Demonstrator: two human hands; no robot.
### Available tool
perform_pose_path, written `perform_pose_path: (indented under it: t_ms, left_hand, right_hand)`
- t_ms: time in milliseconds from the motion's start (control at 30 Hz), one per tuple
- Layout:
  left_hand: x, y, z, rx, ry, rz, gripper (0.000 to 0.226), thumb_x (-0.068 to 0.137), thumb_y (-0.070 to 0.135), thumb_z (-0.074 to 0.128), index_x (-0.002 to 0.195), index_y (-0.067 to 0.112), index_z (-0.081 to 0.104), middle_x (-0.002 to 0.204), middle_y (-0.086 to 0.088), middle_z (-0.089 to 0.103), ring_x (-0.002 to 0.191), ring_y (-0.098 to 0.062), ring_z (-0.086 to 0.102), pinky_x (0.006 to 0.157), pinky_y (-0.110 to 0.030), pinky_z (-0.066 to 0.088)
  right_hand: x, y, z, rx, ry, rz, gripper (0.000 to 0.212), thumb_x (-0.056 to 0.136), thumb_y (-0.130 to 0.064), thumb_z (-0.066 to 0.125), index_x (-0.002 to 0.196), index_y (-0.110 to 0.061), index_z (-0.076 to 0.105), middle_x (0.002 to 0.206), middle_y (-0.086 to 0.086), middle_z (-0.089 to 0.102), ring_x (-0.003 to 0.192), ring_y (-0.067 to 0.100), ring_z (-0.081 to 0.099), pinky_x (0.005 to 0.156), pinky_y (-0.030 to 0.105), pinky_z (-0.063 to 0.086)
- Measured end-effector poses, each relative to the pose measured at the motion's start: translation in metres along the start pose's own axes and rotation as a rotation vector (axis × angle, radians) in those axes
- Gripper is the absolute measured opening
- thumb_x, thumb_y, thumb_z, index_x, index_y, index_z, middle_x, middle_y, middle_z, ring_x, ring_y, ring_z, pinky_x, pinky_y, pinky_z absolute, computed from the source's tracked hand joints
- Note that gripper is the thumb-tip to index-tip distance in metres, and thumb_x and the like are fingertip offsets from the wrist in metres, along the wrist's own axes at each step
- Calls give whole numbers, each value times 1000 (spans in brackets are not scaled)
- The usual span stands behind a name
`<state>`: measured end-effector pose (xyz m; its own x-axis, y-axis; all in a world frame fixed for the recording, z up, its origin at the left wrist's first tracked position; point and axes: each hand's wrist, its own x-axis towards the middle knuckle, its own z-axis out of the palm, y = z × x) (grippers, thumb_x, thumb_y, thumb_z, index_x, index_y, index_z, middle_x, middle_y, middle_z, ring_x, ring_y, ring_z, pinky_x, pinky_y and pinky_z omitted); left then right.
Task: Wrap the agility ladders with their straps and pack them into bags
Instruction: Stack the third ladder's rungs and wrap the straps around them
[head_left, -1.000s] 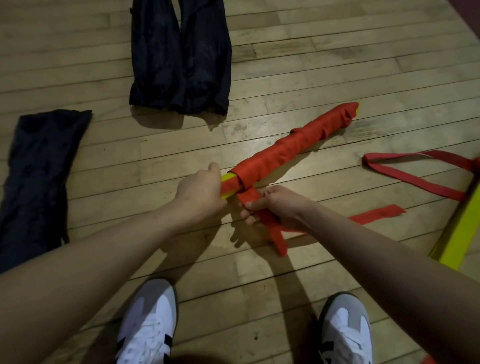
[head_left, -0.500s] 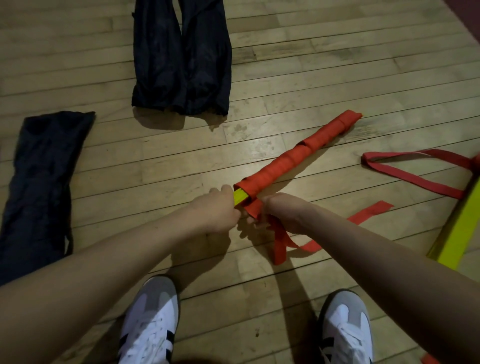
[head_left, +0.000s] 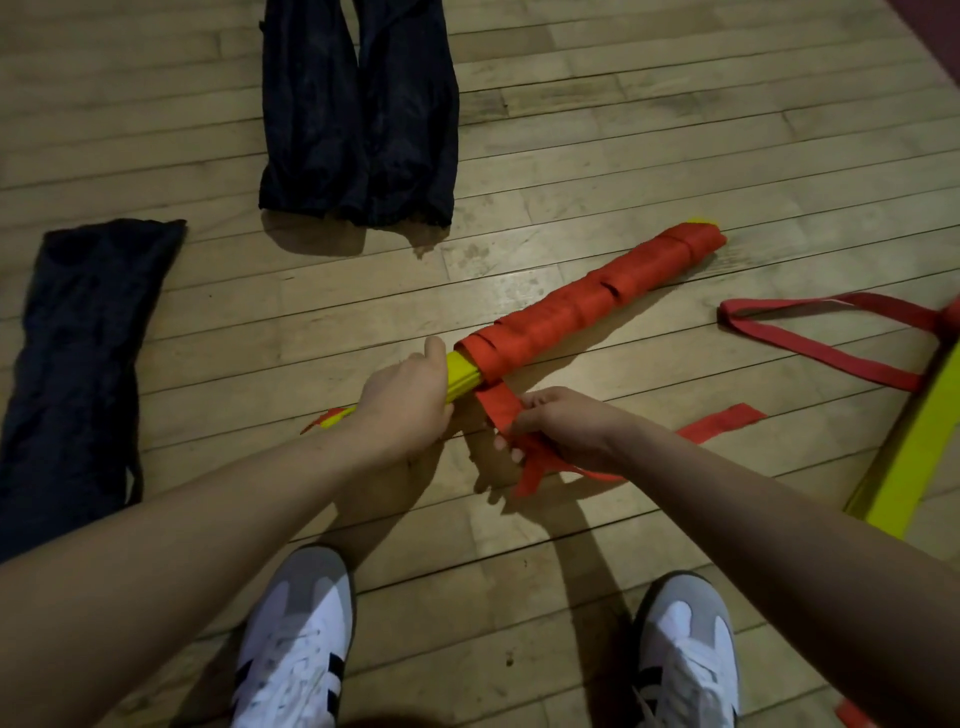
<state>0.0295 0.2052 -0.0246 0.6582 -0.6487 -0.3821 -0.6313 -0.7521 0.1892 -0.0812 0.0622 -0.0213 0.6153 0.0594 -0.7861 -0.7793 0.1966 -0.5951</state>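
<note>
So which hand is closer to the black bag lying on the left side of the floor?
The left. The left hand grips the yellow end of the ladder bundle, nearer the black bag. The right hand holds the red strap, farther away.

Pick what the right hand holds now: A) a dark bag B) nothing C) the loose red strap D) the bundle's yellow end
C: the right hand pinches the loose red strap just below the bundle, while the left hand grips the yellow end.
</note>
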Motion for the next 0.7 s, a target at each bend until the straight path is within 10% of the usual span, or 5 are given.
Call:
perform_pose_path:
  t_ms: [400, 700]
  left_hand:
    - [2, -6, -7, -33, -160, 255, 49, 79, 40, 70, 104, 15, 36, 102, -3, 42, 89, -26, 54, 71, -39, 48]
    - [-2, 7, 5, -147, -159, 2, 41, 89, 16, 57, 104, 17, 19, 76, -4, 52, 67, -22, 57, 54, -34, 43]
  right_hand:
    - [0, 6, 4, 70, 202, -153, 18, 86, 10, 48, 78, 1, 62, 69, 13, 65, 54, 16, 58, 49, 22, 46]
    - [-2, -9, 7, -18, 180, -97, 17, 85, 12, 50, 81, 1, 61, 73, 14, 65, 56, 17, 60, 48, 17, 47]
